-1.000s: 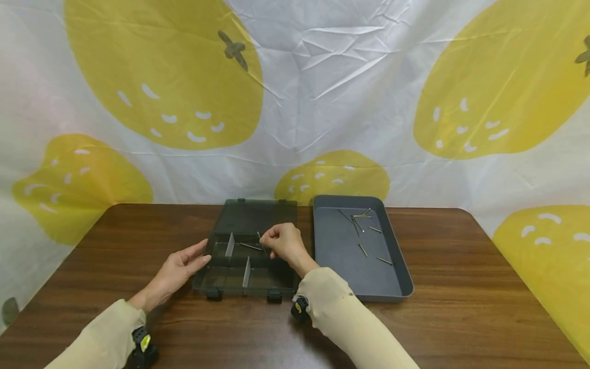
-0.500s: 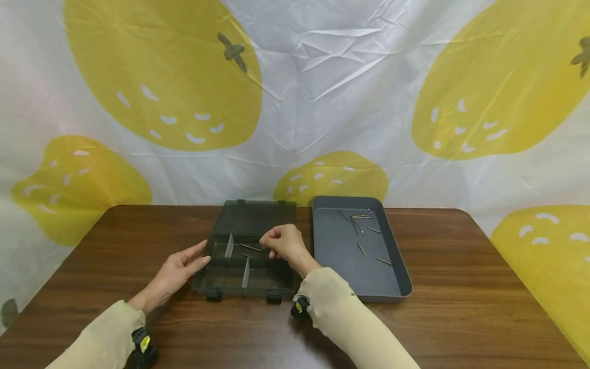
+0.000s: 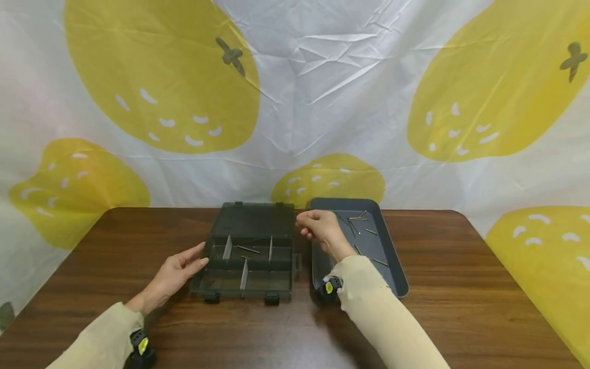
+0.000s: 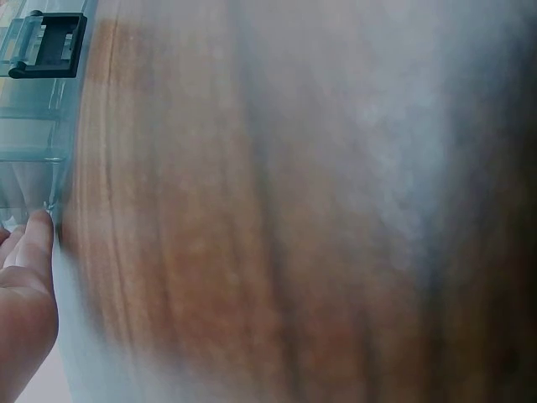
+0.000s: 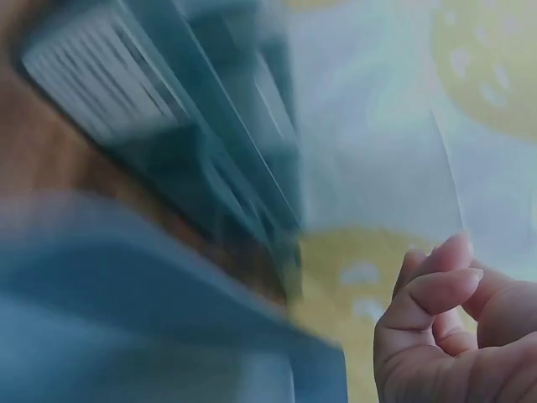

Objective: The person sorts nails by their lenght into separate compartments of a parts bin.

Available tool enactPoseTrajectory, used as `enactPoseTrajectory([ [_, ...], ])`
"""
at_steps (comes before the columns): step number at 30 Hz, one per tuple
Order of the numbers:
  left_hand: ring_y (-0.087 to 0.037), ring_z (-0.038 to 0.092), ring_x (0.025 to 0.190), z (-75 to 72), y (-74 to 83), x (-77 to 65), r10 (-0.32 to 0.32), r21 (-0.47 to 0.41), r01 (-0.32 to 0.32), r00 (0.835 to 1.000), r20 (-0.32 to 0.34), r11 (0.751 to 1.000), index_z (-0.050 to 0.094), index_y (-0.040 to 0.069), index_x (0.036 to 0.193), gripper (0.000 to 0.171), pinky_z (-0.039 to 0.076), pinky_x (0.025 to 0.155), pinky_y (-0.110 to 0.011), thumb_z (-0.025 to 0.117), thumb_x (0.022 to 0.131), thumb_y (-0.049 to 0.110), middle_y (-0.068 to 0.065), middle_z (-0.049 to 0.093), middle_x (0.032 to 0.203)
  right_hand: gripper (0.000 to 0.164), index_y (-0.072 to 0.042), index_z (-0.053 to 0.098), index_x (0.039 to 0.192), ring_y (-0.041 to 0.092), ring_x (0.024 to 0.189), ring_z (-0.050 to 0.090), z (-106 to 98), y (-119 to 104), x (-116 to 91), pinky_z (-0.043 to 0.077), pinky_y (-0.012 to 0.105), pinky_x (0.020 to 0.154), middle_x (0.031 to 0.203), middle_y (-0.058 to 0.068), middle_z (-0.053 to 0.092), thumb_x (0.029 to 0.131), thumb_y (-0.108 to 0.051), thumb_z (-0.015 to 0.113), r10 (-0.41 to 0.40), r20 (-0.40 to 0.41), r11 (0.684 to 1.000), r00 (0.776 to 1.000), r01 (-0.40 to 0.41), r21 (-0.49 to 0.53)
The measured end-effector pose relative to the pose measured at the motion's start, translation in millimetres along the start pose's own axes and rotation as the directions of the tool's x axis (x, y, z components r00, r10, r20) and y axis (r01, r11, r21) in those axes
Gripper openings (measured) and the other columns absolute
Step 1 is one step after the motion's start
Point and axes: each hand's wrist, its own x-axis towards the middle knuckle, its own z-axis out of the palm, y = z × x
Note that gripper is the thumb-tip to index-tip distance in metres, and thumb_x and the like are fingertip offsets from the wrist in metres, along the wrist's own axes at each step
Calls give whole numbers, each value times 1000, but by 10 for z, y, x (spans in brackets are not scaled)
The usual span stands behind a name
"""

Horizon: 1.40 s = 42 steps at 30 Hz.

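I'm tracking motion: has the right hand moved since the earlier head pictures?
Yes, rightward: against the gray tray in the head view, the right hand went from the compartment box to the tray's left edge.

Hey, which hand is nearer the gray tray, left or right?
Right. The right hand overlaps the gray tray along its left side in the head view; the left hand is at the divided box, which lies between it and the tray.

You are facing a creased white fabric backdrop, hanging behind a brown wood-grain tabletop with rounded far corners. Across the backdrop you are seeing large yellow fruit prints flecked with white, the upper two bearing grey-brown stem marks.
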Motion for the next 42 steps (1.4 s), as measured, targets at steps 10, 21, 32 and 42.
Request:
enactPoseTrajectory([
  [10,-39,28,136,-8,-19,-11,-8,-11,8,1000,-7,1000,26,2,148,67,32,106,-54,54,96,34,-22,24,151,33,6,54,123,0,49,52,-766,-98,113,39,13,42,67,-5,61,96,-11,54,96,-171,995,981,-91,37],
  [21,-39,28,136,-12,-19,0,-27,0,27,1000,-7,1000,27,3,148,68,34,105,-53,55,95,36,-21,24,152,27,9,60,113,0,45,53,-1168,148,167,45,15,47,51,-9,57,90,-6,56,107,-323,979,940,-156,-128],
  [32,-40,30,136,-18,-3,-5,-8,1,8,1000,2,1000,26,2,148,68,35,104,-52,54,96,35,-23,24,151,22,11,65,104,2,46,54,-1176,286,212,48,18,48,56,-5,60,89,-4,61,-8,-351,934,936,-118,-337],
  [42,-38,25,138,-18,-38,1,-12,-15,12,1000,-2,1000,27,2,148,69,31,107,-54,55,95,36,-20,24,152,20,12,66,101,0,44,52,-1128,350,233,46,15,46,56,-3,60,88,-2,60,-99,-375,909,922,-69,-410],
])
